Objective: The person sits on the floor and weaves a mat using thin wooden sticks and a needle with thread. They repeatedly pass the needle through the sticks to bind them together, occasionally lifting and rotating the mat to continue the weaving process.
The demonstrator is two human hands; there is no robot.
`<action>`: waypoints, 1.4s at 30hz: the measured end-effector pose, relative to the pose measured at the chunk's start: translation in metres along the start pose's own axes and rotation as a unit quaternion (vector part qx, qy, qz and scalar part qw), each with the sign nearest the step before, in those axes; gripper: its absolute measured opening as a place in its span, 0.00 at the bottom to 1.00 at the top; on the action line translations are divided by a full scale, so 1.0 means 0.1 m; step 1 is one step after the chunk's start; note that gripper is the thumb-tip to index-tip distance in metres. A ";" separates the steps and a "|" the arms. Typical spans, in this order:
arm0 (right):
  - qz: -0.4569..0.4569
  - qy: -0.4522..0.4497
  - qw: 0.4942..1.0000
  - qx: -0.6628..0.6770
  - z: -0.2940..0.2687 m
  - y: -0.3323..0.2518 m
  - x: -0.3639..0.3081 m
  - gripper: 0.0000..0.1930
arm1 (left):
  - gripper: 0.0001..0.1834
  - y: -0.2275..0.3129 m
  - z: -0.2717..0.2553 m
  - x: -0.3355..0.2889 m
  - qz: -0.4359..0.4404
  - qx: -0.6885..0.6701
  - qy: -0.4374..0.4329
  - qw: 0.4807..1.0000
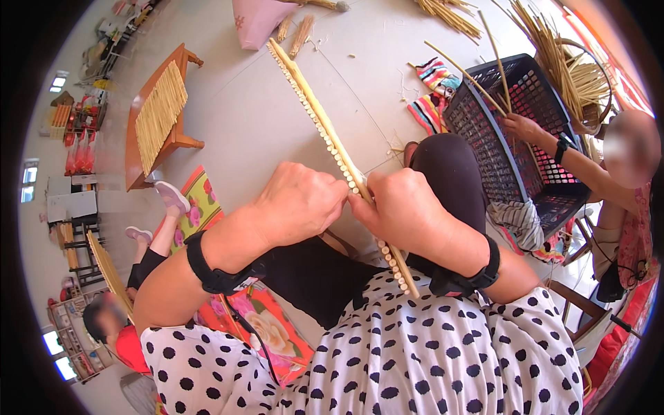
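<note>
A long panel of pale yellow plant stalks (315,111) stands almost edge-on in front of me, with a row of round cut ends along its left side. It slants from the far middle down to my lap. My right hand (404,204) is closed on its near half, the thumb lying against the cut ends. On the other side my left hand (301,200) is closed in a fist, its fingertips right at the panel's edge. Whatever the left fingers pinch is hidden. The panel's lower end rests near my spotted shirt (443,346).
A wooden table (183,138) at left carries a similar stalk panel. At right, another person's hand (522,129) reaches into a dark plastic basket (484,135) with long stalks. A stalk bundle (453,17) and a pink wrapper (256,21) lie far off. Another person is at lower left.
</note>
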State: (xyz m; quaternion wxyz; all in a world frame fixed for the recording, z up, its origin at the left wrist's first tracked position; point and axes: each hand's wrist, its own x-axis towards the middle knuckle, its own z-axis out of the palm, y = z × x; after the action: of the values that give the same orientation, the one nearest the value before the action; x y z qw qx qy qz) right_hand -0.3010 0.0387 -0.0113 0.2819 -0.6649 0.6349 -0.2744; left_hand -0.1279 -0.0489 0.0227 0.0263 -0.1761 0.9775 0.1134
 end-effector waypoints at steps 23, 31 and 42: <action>0.049 -0.051 0.997 -0.013 0.00 0.08 0.05 0.23 | 0.09 -0.19 0.11 -0.11 -0.037 -0.062 0.050 0.996; 0.049 -0.033 0.994 -0.087 0.02 0.00 0.13 0.23 | 0.09 -0.10 0.22 0.01 -0.128 -0.260 0.043 0.956; 0.044 0.018 0.989 -0.137 0.16 -0.04 0.13 0.19 | 0.09 -0.28 0.22 -0.20 -0.005 -0.303 -0.065 0.951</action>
State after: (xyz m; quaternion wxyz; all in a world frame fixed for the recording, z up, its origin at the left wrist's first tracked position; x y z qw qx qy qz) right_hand -0.2865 0.0262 -0.0196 0.1883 -0.6637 0.7002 -0.1836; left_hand -0.0989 -0.0625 -0.0033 0.0359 -0.1731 0.8922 0.4155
